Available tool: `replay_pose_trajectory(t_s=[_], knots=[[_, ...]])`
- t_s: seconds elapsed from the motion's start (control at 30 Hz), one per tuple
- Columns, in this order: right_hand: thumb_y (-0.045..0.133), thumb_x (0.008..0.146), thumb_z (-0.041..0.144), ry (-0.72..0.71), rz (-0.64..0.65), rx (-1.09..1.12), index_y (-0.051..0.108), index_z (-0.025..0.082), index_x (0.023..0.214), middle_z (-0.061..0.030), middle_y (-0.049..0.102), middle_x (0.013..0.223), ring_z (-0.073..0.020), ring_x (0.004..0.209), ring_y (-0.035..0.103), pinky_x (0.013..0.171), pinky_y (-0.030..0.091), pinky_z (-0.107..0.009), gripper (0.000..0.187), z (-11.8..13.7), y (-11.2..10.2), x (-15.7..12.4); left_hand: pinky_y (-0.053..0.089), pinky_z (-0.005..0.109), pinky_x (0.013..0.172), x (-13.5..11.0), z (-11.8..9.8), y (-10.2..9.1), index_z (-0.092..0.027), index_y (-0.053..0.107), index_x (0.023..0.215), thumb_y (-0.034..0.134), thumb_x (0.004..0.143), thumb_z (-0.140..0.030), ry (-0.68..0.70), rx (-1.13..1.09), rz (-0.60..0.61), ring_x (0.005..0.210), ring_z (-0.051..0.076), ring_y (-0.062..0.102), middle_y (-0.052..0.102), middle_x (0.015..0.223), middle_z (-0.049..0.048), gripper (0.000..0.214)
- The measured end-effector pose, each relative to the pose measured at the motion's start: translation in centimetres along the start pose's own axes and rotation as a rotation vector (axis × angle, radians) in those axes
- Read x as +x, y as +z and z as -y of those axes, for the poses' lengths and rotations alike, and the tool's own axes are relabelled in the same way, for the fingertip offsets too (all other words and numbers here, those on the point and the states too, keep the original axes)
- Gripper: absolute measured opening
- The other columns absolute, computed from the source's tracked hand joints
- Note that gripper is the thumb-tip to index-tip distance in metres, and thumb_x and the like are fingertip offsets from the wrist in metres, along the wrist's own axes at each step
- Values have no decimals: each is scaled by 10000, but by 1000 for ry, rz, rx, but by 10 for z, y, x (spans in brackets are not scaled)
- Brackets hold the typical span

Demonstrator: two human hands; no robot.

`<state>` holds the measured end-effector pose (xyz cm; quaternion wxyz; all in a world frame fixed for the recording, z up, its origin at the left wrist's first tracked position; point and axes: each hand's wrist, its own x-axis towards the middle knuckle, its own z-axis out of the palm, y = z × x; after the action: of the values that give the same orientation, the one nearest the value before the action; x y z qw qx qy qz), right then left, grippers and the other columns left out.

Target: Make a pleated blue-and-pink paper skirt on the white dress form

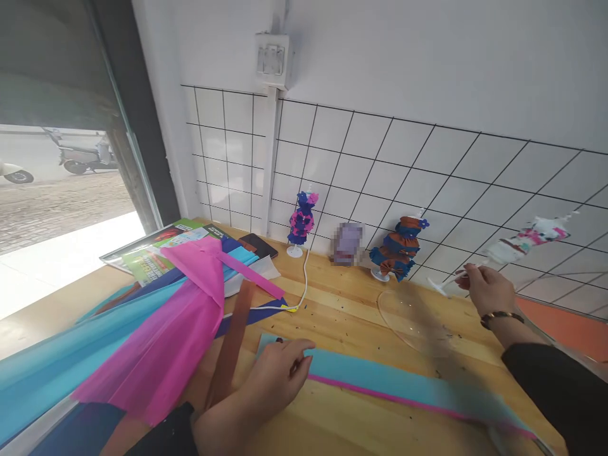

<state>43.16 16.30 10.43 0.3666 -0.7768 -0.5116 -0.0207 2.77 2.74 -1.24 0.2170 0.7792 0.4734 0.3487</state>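
On the right, my right hand (487, 291) is closed around the thin stand of a small dress form (522, 244) dressed in white and pink. It is tilted, its white round base (437, 287) raised off the table. My left hand (280, 373) rests at the left end of a long light-blue paper strip (375, 370) with a pink layer (380, 397) showing along its near edge. Its fingers are loosely bent, with a gap at the thumb and nothing seen in them.
A blue-and-pink dress form (303, 218) and a blue-and-brown one (398, 250) stand by the wall. A clear disc (403, 323) lies on the table. Pink paper (194, 304), a brown strip (235, 335), a white cable (306, 272) and a phone (259, 245) lie left.
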Motion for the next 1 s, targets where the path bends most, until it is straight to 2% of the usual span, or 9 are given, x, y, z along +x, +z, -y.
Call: replay_pose_trajectory(t_s=[0.1, 0.2, 0.33, 0.47, 0.63, 0.7, 0.8, 0.9, 1.0], knots=[[380, 880, 456, -38, 152, 113, 590, 132, 782, -128, 658, 665, -163, 600, 620, 554, 455, -253, 398, 35, -8, -61, 397, 232, 592, 0, -5, 1, -163, 619, 1035, 485, 838, -316, -58, -234, -10, 594, 111, 516, 612, 698, 19, 284], [381, 851, 529, -178, 445, 398, 553, 184, 789, -54, 634, 605, -152, 516, 576, 535, 462, -273, 390, 75, -2, -149, 421, 230, 615, -1, -14, -2, -136, 616, 1075, 498, 834, -416, -143, -507, 14, 658, 121, 529, 615, 756, 43, 388], [336, 888, 493, -284, 786, 534, 499, 219, 772, 11, 554, 510, -144, 448, 510, 464, 425, -268, 340, 113, 17, -251, 463, 268, 724, -3, -22, -6, -149, 582, 1171, 462, 845, -498, -168, -838, 173, 868, 171, 574, 636, 988, 94, 492], [296, 929, 383, -438, 715, 374, 520, 198, 815, -15, 598, 612, -146, 524, 515, 523, 401, -266, 312, 127, 32, -297, 453, 295, 783, -5, -21, -2, -136, 679, 865, 567, 768, -522, -139, -917, 206, 857, 189, 567, 651, 830, 61, 413], [267, 949, 339, -468, 673, 308, 567, 177, 904, -52, 656, 739, -156, 627, 584, 594, 429, -261, 344, 125, 24, -311, 445, 283, 773, -3, -16, 2, -117, 651, 776, 661, 707, -465, -293, -1038, 194, 770, 158, 589, 664, 762, 57, 355], [294, 944, 335, -486, 668, 283, 589, 184, 977, -54, 680, 790, -160, 687, 623, 638, 461, -262, 333, 115, 11, -308, 455, 293, 750, -2, -14, 0, -117, 625, 841, 655, 709, -476, -351, -1117, 181, 711, 152, 604, 672, 738, 63, 384], [338, 922, 300, -479, 498, 88, 594, 172, 1074, -99, 693, 984, -196, 898, 645, 775, 487, -307, 324, 76, -18, -301, 452, 279, 686, 1, -11, -6, -126, 582, 883, 635, 716, -501, -402, -1127, 152, 631, 143, 603, 658, 659, 44, 414], [353, 882, 239, -410, 295, -295, 613, 124, 1047, -163, 684, 1013, -256, 907, 646, 798, 495, -389, 329, 10, -49, -298, 428, 248, 609, 3, -10, -10, -127, 563, 905, 626, 715, -511, -414, -1108, 137, 551, 117, 566, 630, 621, 17, 433], [366, 805, 134, -367, 248, -579, 637, 97, 958, -193, 687, 943, -281, 869, 651, 775, 508, -406, 313, -60, -73, -307, 403, 232, 568, 2, -14, -11, -119, 561, 919, 608, 729, -515, -411, -1084, 149, 530, 106, 544, 618, 614, 17, 441]])
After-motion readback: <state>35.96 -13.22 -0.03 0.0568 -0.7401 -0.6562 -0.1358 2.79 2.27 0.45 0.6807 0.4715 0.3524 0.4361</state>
